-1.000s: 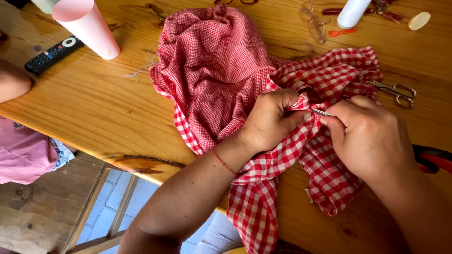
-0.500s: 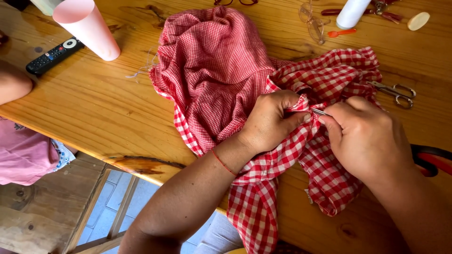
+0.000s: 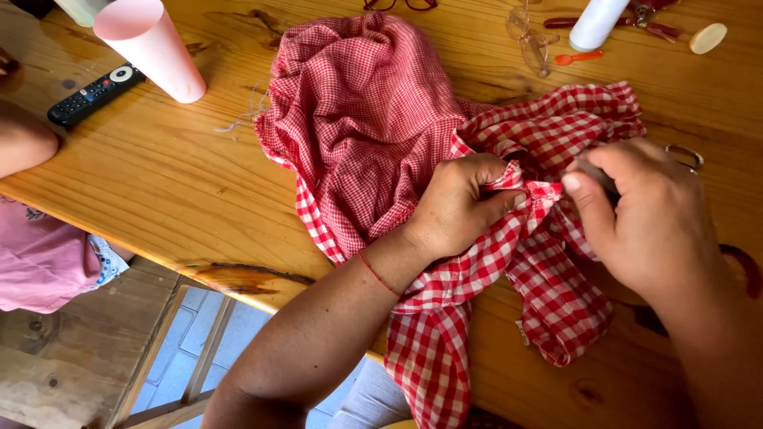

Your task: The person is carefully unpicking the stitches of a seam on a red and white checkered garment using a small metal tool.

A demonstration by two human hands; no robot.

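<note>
A red-and-white checked cloth (image 3: 548, 286) lies bunched on the wooden table (image 3: 159, 183), joined to a finer red gingham piece (image 3: 366, 103). My left hand (image 3: 457, 206) pinches a fold of the checked cloth near its middle. My right hand (image 3: 648, 218) is just to the right of that fold, fingers closed on a small thin dark tool (image 3: 594, 171) whose tip meets the cloth. Most of the tool is hidden by my thumb and fingers.
A pink cup (image 3: 147, 48) and a black remote (image 3: 95, 94) stand at the back left. Clear glasses (image 3: 528, 36), a white bottle (image 3: 596, 22) and a small orange spoon (image 3: 576, 57) lie behind the cloth. Scissor handles (image 3: 685, 155) peek past my right hand. Another person in pink (image 3: 40, 254) sits at the left.
My right hand has shifted slightly up and now covers more of the scissors and the tool's tip. My left hand keeps its pinch on the cloth.
</note>
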